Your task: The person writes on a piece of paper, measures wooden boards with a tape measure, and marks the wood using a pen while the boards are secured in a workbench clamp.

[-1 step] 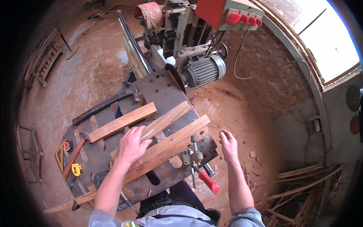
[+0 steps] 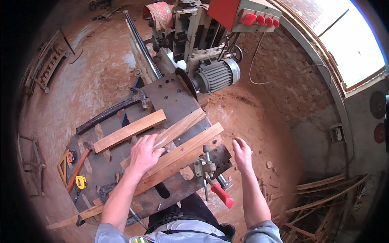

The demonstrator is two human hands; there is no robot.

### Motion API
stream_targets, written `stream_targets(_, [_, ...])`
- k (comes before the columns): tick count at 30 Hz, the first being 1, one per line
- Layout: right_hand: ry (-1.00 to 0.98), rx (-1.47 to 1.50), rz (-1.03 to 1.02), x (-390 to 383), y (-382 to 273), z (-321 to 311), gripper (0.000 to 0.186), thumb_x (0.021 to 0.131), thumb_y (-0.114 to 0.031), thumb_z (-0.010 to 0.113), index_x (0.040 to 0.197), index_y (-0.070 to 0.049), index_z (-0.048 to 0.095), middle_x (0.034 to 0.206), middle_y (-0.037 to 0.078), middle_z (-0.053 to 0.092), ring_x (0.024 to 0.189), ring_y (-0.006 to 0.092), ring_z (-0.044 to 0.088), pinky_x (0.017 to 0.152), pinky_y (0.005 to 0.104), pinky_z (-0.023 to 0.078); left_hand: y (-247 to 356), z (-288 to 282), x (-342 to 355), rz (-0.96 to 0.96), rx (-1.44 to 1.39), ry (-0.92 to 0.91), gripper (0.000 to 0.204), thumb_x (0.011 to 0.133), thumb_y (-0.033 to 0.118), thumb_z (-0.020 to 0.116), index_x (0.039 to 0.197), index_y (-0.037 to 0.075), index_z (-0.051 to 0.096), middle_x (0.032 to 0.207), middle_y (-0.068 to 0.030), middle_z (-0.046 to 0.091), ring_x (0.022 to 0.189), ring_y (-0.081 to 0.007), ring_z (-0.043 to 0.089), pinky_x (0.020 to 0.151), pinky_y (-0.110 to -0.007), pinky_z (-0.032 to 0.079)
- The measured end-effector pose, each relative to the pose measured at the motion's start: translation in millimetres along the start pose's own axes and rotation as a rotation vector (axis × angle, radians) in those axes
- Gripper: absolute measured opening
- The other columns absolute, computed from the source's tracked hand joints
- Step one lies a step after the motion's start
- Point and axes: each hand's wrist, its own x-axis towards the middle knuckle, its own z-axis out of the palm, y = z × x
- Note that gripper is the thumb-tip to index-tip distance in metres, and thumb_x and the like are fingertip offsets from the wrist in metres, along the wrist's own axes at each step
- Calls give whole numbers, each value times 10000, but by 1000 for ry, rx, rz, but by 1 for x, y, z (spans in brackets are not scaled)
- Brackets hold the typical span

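Note:
My left hand (image 2: pixel 144 154) is closed over a wooden strip (image 2: pixel 182 127) that lies slanted on the metal machine table (image 2: pixel 164 95). Nearer to me, a second strip (image 2: pixel 194 143) lies along a longer wooden fence (image 2: pixel 178 168). A toggle clamp (image 2: pixel 208 166) with a red handle (image 2: pixel 222 196) is mounted at the fence's right end. On the far side of the held strip rests a shorter wooden block (image 2: pixel 129 131), apart from it. My right hand (image 2: pixel 243 155) hovers off the table's right edge with curled fingers; whatever may be inside them is hidden.
On the table lie a claw hammer (image 2: pixel 113 111), a wooden-handled hammer (image 2: pixel 79 169), a yellow tape measure (image 2: pixel 81 182) and a triangular square (image 2: pixel 63 168). Beyond stands a motor (image 2: pixel 219 76) beneath a red switch box (image 2: pixel 247 16). Scrap wood (image 2: pixel 320 202) is piled at right.
My left hand and the strip under it have slid very slightly to the right across the table. The view has shifted a little; my right hand stays nearly in place.

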Motion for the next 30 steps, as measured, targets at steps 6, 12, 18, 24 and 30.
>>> stream_targets(6, [-85,4,-106,30,-15,38,495,958,-255,635,1347,36,542,1316,202,615,1205,267,603,1034,351,461,9,55,28,60,0,9,543,799,283,739,1247,15,591,1127,-145,641,1072,-337,597,929,-434,489])
stream_targets(12, [-127,2,-61,31,-23,54,461,975,-219,617,1347,43,547,1315,172,621,1214,231,586,1055,341,443,11,73,25,10,64,-60,519,858,308,695,1286,34,592,1157,-144,628,1135,-317,556,948,-452,473])
stream_targets(18, [-152,69,-47,29,-20,46,398,999,-162,588,1333,52,557,1230,102,649,1088,153,606,955,288,476,22,91,18,-88,75,6,451,930,283,621,1287,9,589,1144,-164,615,1116,-308,556,924,-454,474])
stream_targets(24, [-178,99,-32,27,-21,46,423,1002,-169,592,1358,53,530,1277,122,625,1152,171,587,1001,304,456,3,84,12,-54,-31,-63,446,910,206,627,1295,-11,572,1254,-203,599,1166,-336,558,998,-466,470])
stream_targets(30, [-182,57,-21,36,-20,45,434,971,-164,627,1357,17,548,1282,139,635,1176,196,591,1036,308,444,4,73,17,-87,-15,-188,498,943,246,610,1372,8,522,1342,-171,561,1245,-340,518,1100,-464,417])
